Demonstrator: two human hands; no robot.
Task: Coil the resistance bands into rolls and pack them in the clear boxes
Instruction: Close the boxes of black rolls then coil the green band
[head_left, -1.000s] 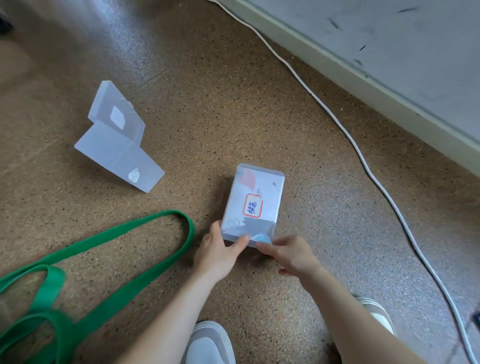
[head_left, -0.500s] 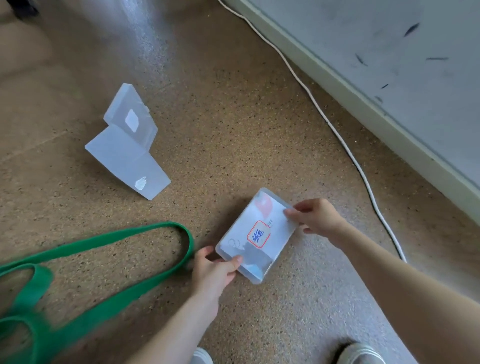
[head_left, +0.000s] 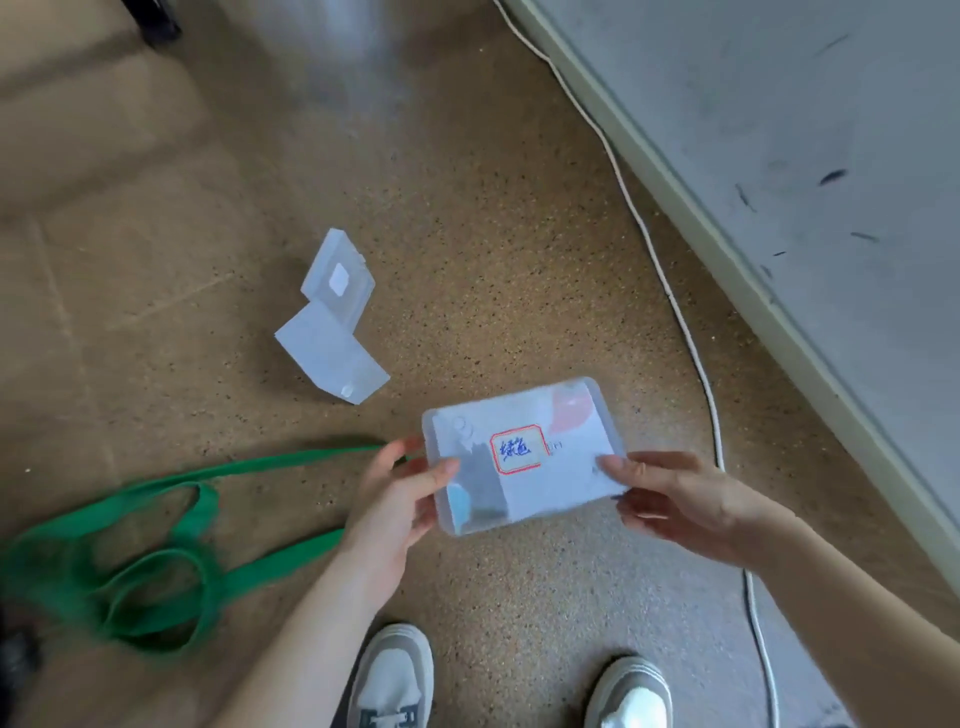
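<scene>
Green band (head_left: 280, 557): lay uncoiled on the floor (head_left: 519, 208).
Labelled box (head_left: 524, 454): shut, between 2 hands; opening seemed the step.
Left hand (head_left: 395, 499): gripped its left end.
Right hand (head_left: 680, 499): pinched its right end; next, prise it open.

Left hand (head_left: 397, 501) and right hand (head_left: 675, 499) pinch opposite ends of the clear box (head_left: 566, 460).

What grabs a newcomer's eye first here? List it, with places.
The labelled clear box, closed, is held at centre between the left grip and the right grip. A bright green resistance band sprawls uncoiled on the floor at lower left. An open clear box lies on the floor beyond it, up and left of centre.
</scene>
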